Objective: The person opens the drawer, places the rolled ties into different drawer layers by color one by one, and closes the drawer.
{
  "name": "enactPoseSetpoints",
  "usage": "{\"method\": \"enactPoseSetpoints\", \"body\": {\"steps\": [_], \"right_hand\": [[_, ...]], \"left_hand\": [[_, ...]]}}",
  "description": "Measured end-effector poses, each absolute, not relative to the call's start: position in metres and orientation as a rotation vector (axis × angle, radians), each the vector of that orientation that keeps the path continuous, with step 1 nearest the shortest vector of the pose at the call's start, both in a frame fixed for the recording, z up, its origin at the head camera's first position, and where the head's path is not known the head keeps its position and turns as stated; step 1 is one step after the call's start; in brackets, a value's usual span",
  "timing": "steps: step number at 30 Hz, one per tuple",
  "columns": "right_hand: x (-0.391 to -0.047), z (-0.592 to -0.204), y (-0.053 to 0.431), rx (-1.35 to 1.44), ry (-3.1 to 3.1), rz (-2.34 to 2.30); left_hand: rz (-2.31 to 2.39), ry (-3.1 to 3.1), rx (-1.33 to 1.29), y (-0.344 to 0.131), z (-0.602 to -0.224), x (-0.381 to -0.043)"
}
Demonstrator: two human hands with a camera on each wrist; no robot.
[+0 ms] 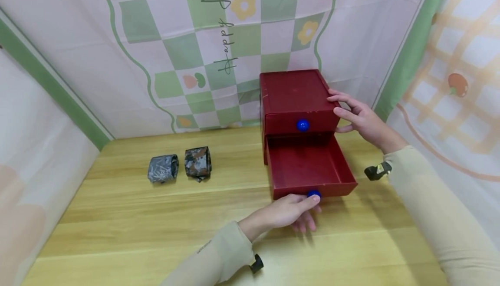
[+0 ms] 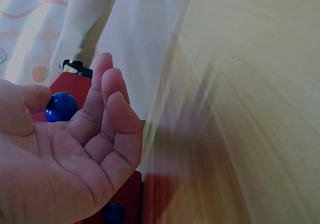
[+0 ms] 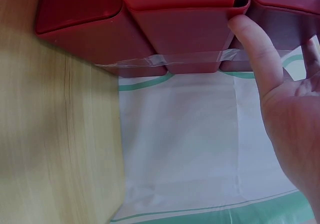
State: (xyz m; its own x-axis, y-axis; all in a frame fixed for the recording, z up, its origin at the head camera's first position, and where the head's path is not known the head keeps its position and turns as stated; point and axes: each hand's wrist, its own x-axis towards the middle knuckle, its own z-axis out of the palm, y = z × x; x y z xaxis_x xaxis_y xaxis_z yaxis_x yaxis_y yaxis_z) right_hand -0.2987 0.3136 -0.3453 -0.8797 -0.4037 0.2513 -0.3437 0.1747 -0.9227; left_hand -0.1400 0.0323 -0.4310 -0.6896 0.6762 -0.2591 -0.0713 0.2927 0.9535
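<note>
A dark red drawer cabinet [image 1: 294,90] stands on the wooden table, its top drawer closed. The drawer below, its bare bottom [image 1: 304,160] showing, is pulled far out toward me. My left hand [image 1: 287,211] pinches that drawer's blue knob [image 2: 61,107], thumb on it and the other fingers spread loosely below. At the cabinet's right side is my right hand [image 1: 361,121], fingers fairly straight over the top edge. In the right wrist view its thumb [image 3: 257,49] touches the side of a red unit near the rim of its opening.
A grey patterned folded packet [image 1: 163,169] and a camouflage-patterned folded packet [image 1: 198,163] lie on the table [image 1: 129,216] left of the cabinet. Clear tape [image 3: 190,57] runs across the cabinet's stacked units. A printed cloth [image 1: 242,47] hangs behind.
</note>
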Motion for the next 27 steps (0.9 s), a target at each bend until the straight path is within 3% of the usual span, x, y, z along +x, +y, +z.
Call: {"method": "enactPoseSetpoints", "body": {"steps": [27], "right_hand": [[-0.2977,-0.3451,0.3134,-0.75,2.369,-1.836]], "left_hand": [[1.48,1.89,0.532,0.031,-0.4294,-0.1402]]}}
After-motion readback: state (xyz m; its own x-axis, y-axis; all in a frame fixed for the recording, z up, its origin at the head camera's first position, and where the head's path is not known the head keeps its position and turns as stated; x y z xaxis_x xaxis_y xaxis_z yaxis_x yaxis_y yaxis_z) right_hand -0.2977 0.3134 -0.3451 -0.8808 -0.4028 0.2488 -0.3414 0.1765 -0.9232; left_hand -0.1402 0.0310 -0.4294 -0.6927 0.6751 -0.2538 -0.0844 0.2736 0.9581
